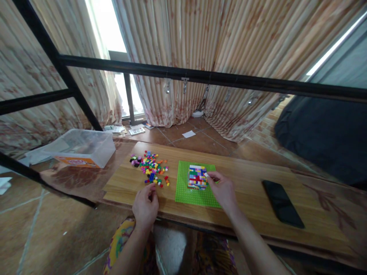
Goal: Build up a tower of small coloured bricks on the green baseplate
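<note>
A block built of many coloured toy bricks [197,178] stands on a green studded baseplate [183,193]. At its right edge, my right hand [225,190] pinches a small white toy brick [205,174] between thumb and fingertips. I cannot tell whether that brick touches the block. Left of the baseplate lies a loose pile of small coloured bricks [150,166]. My left hand [145,204] rests at the near edge of this pile, fingers curled and drawn together. Whatever those fingers may hold is too small to make out.
The wooden board [243,183] under the bricks also carries a black phone [282,203] at the right. A clear plastic box [86,147] with an orange label stands to the left. Black metal bars [172,71] cross in front of the curtains [177,38].
</note>
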`<state>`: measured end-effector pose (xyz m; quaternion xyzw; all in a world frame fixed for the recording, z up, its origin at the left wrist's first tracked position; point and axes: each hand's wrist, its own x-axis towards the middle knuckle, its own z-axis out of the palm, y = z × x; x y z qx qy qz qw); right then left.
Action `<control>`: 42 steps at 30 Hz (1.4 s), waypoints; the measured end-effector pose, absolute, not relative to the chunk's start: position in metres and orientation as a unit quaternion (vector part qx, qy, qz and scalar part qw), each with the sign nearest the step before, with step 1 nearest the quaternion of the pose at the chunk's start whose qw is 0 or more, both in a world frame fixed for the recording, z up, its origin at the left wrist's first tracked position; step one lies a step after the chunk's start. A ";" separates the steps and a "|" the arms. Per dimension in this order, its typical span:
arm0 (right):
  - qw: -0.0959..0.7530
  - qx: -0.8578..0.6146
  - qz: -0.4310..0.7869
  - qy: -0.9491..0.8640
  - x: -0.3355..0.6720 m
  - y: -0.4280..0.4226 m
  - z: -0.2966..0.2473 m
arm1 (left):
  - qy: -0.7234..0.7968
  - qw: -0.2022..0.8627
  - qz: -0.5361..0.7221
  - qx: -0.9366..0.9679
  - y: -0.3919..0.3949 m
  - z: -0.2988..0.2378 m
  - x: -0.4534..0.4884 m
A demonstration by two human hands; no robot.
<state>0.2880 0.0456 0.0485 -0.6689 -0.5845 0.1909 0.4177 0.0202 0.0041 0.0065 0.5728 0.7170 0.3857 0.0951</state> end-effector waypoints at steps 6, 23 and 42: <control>0.354 -0.703 0.168 -0.593 0.300 0.056 0.061 | 0.724 0.080 0.386 0.566 0.008 0.004 0.022; 0.299 -0.677 0.188 -0.645 0.305 0.083 0.072 | 0.719 0.100 0.382 0.573 0.005 0.005 0.024; 0.342 -0.613 0.356 -0.617 0.316 0.085 0.072 | 0.714 0.093 0.388 0.575 0.005 0.008 0.025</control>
